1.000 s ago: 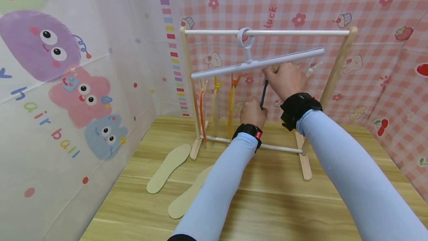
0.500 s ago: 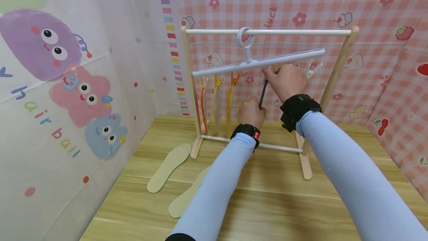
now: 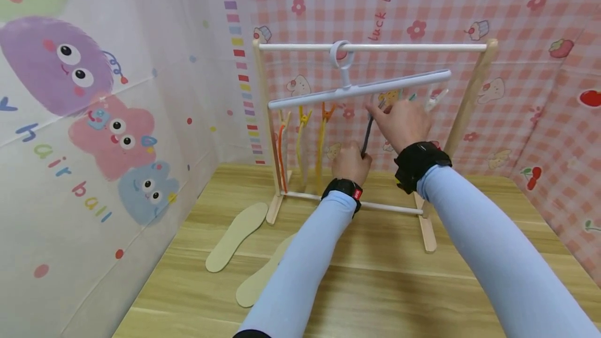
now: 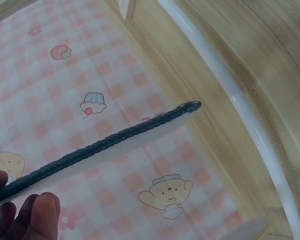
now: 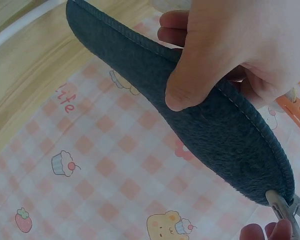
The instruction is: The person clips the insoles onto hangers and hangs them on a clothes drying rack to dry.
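A dark blue-green fleecy insole (image 5: 215, 135) hangs lengthwise below the white hanger (image 3: 399, 83), seen edge-on in the head view. My left hand (image 3: 351, 163) pinches it by its stitched edge, thumb on the fleecy face in the right wrist view. A grey clip (image 5: 280, 207) bites the insole's top end. Just under the hanger, my right hand (image 3: 406, 121) is at this clip, its thumb stretched toward the insole. Its fingertips (image 5: 252, 232) show close beside the clip's handle; part of that hand is out of frame.
From the hanger's left side hang several edge-on insoles by clips, among them an orange clip (image 3: 327, 112) and a yellow clip (image 3: 305, 115). A whitish clip (image 3: 436, 99) is at the right end. A wooden rack (image 3: 474, 98) carries the hanger. Pale insoles (image 3: 237, 236) lie on the table.
My right hand has dropped slightly from the hanger, and its thumb has moved down off the clip. My left hand stays on the dark insole, slightly lower in view.
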Demonstrator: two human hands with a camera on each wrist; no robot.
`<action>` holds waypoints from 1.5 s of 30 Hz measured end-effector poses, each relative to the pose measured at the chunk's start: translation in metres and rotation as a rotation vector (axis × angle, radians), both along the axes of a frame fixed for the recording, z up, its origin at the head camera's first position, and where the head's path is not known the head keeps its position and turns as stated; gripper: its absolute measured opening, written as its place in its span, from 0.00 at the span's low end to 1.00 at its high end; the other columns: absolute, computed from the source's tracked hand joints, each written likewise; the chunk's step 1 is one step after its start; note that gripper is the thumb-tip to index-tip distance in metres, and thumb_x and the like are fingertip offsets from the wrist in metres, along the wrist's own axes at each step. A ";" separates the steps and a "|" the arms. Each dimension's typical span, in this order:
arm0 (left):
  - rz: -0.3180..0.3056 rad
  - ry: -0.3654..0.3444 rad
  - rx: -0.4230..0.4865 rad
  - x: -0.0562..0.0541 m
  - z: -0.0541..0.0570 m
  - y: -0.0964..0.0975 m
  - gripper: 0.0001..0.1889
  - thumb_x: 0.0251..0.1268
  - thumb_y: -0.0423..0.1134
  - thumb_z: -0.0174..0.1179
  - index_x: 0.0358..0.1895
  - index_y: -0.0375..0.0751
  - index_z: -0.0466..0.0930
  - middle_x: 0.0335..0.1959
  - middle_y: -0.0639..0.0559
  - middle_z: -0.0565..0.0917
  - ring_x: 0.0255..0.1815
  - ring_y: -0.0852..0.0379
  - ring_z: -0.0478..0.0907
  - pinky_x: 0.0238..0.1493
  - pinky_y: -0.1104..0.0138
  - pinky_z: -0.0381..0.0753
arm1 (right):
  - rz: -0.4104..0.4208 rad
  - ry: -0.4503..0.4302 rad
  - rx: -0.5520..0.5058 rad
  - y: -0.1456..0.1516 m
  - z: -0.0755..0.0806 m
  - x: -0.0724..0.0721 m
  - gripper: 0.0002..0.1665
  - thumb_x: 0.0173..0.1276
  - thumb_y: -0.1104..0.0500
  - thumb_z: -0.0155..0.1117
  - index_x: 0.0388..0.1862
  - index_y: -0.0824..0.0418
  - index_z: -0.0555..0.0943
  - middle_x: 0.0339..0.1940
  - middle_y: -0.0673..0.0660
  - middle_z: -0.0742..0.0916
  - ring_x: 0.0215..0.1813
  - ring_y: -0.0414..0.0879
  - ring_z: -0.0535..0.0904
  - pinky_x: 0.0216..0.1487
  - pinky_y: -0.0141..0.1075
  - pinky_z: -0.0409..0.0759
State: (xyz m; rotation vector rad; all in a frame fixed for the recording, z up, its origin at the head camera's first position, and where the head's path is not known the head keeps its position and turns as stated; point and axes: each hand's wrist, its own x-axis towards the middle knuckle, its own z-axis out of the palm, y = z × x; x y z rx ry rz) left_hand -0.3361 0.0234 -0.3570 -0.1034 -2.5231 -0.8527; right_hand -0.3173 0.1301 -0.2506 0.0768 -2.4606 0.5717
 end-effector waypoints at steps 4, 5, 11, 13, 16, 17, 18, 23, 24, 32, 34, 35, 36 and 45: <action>0.002 0.001 -0.004 0.001 -0.003 -0.002 0.10 0.64 0.43 0.65 0.27 0.46 0.77 0.22 0.55 0.77 0.20 0.57 0.75 0.23 0.62 0.74 | 0.023 0.001 0.004 0.002 -0.005 0.003 0.40 0.70 0.28 0.50 0.20 0.59 0.86 0.08 0.55 0.72 0.15 0.51 0.68 0.16 0.39 0.56; 0.001 0.001 -0.010 0.001 -0.003 -0.003 0.11 0.65 0.43 0.65 0.26 0.45 0.77 0.22 0.55 0.77 0.20 0.57 0.75 0.23 0.62 0.74 | 0.030 -0.002 -0.001 0.003 -0.006 0.004 0.39 0.70 0.28 0.51 0.22 0.59 0.87 0.09 0.55 0.74 0.15 0.51 0.69 0.16 0.39 0.57; -0.005 -0.003 -0.048 0.006 -0.007 -0.006 0.13 0.65 0.45 0.65 0.26 0.45 0.76 0.19 0.54 0.78 0.21 0.56 0.77 0.22 0.64 0.74 | 0.052 -0.008 -0.009 0.006 -0.013 0.008 0.41 0.68 0.27 0.50 0.27 0.61 0.88 0.12 0.57 0.78 0.16 0.51 0.71 0.16 0.41 0.61; -0.006 -0.004 -0.064 0.009 -0.008 -0.007 0.13 0.66 0.46 0.65 0.28 0.44 0.77 0.21 0.53 0.78 0.22 0.55 0.78 0.23 0.63 0.74 | 0.057 -0.011 -0.014 0.006 -0.015 0.010 0.43 0.68 0.25 0.49 0.25 0.61 0.88 0.11 0.57 0.77 0.15 0.52 0.71 0.15 0.40 0.61; -0.010 -0.006 -0.085 0.011 -0.009 -0.009 0.13 0.67 0.48 0.64 0.30 0.43 0.79 0.24 0.52 0.80 0.24 0.54 0.80 0.25 0.62 0.75 | 0.071 -0.021 -0.043 0.007 -0.019 0.014 0.42 0.67 0.25 0.50 0.24 0.61 0.87 0.12 0.56 0.76 0.15 0.51 0.70 0.15 0.40 0.60; -0.013 -0.010 -0.090 0.012 -0.009 -0.010 0.13 0.67 0.48 0.63 0.31 0.43 0.79 0.24 0.52 0.80 0.24 0.54 0.80 0.25 0.63 0.75 | 0.074 -0.022 -0.054 0.007 -0.020 0.015 0.42 0.68 0.26 0.51 0.25 0.61 0.87 0.12 0.56 0.77 0.16 0.52 0.70 0.16 0.40 0.60; -0.018 -0.015 -0.090 0.012 -0.010 -0.011 0.13 0.67 0.48 0.63 0.31 0.43 0.79 0.24 0.52 0.80 0.24 0.54 0.80 0.25 0.63 0.75 | 0.074 -0.027 -0.063 0.008 -0.022 0.016 0.41 0.68 0.27 0.52 0.25 0.61 0.87 0.13 0.56 0.77 0.17 0.52 0.70 0.16 0.40 0.60; -0.033 -0.051 -0.080 0.015 -0.012 -0.015 0.13 0.68 0.49 0.63 0.30 0.44 0.78 0.20 0.53 0.79 0.19 0.56 0.76 0.22 0.64 0.71 | 0.064 -0.079 -0.096 0.010 -0.030 0.022 0.39 0.67 0.27 0.53 0.25 0.60 0.87 0.14 0.56 0.78 0.20 0.52 0.72 0.22 0.44 0.65; -0.035 -0.055 -0.078 0.015 -0.013 -0.016 0.13 0.68 0.48 0.63 0.30 0.44 0.77 0.19 0.53 0.78 0.18 0.57 0.75 0.21 0.64 0.71 | 0.060 -0.088 -0.099 0.011 -0.032 0.024 0.40 0.67 0.27 0.53 0.24 0.60 0.87 0.14 0.56 0.79 0.20 0.52 0.73 0.22 0.45 0.65; -0.086 0.006 -0.139 0.016 -0.020 -0.026 0.17 0.71 0.47 0.60 0.24 0.44 0.73 0.16 0.55 0.73 0.17 0.58 0.72 0.20 0.67 0.67 | 0.066 -0.092 -0.094 0.015 -0.051 0.030 0.39 0.68 0.27 0.52 0.17 0.57 0.83 0.09 0.52 0.70 0.15 0.50 0.67 0.16 0.38 0.57; -0.100 0.012 -0.131 0.015 -0.022 -0.030 0.18 0.71 0.49 0.60 0.24 0.43 0.73 0.16 0.54 0.73 0.16 0.59 0.71 0.19 0.68 0.66 | 0.066 -0.091 -0.085 0.015 -0.056 0.031 0.38 0.68 0.28 0.53 0.15 0.57 0.82 0.09 0.51 0.69 0.15 0.48 0.65 0.16 0.38 0.55; -0.105 0.009 -0.128 0.015 -0.023 -0.031 0.18 0.71 0.50 0.60 0.25 0.43 0.74 0.16 0.54 0.73 0.15 0.59 0.71 0.18 0.69 0.65 | 0.067 -0.103 -0.083 0.016 -0.058 0.032 0.38 0.68 0.28 0.53 0.18 0.57 0.84 0.09 0.51 0.71 0.15 0.48 0.66 0.16 0.38 0.56; -0.108 -0.001 -0.129 0.015 -0.024 -0.032 0.18 0.71 0.52 0.59 0.26 0.43 0.74 0.16 0.54 0.74 0.15 0.60 0.70 0.18 0.69 0.65 | 0.068 -0.112 -0.082 0.016 -0.061 0.033 0.37 0.68 0.28 0.54 0.20 0.56 0.86 0.09 0.51 0.72 0.15 0.48 0.66 0.17 0.38 0.57; -0.144 0.015 -0.232 0.017 -0.026 -0.040 0.11 0.69 0.47 0.61 0.36 0.43 0.79 0.23 0.52 0.81 0.20 0.58 0.76 0.21 0.66 0.72 | 0.114 -0.195 -0.030 0.024 -0.076 0.046 0.35 0.69 0.31 0.56 0.39 0.63 0.88 0.29 0.60 0.88 0.27 0.52 0.81 0.28 0.44 0.75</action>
